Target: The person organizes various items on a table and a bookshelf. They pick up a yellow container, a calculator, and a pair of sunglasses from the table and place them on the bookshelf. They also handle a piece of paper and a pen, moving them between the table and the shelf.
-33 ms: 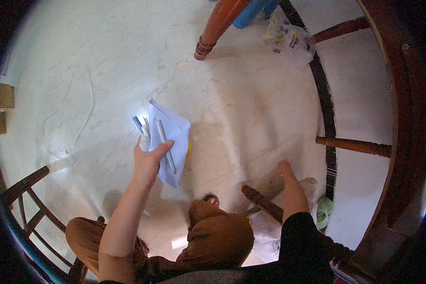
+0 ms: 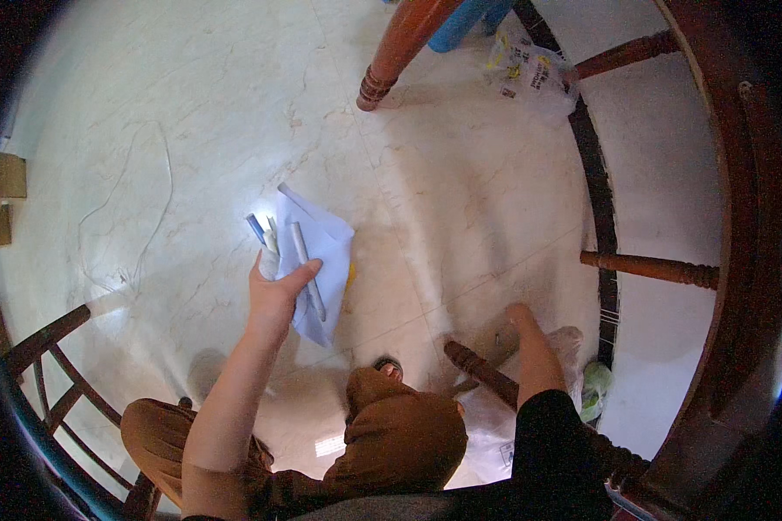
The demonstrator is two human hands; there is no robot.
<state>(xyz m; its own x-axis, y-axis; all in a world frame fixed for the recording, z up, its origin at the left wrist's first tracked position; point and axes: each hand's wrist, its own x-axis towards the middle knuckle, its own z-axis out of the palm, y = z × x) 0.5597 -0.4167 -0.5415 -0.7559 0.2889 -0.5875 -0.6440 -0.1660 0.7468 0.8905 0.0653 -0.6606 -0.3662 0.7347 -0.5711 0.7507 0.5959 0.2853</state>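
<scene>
Above the floor, my left hand [image 2: 275, 293] grips a folded sheet of white paper [image 2: 328, 227] together with several slim, pen-like sticks. My thumb presses a grey-white stick [image 2: 308, 271] against the paper. A blue-ended stick [image 2: 255, 227] and other pale ones poke out past my fingers. Something yellow [image 2: 351, 276] shows at the paper's right edge. My right hand [image 2: 519, 314] is lowered on the right, close to a turned wooden leg [image 2: 482, 369]. Its fingers do not show clearly, and I see nothing held in it.
A red-brown wooden leg [image 2: 391, 56] stands ahead, with a printed plastic bag [image 2: 534, 78] to its right. Dark wooden chair bars [image 2: 69, 408] are at lower left. A thin white cord [image 2: 167, 165] lies on the floor. A green bag [image 2: 595, 389] sits by the wall.
My left hand, with the paper and sticks, has shifted slightly right and nearer. My right hand has dipped a little lower.
</scene>
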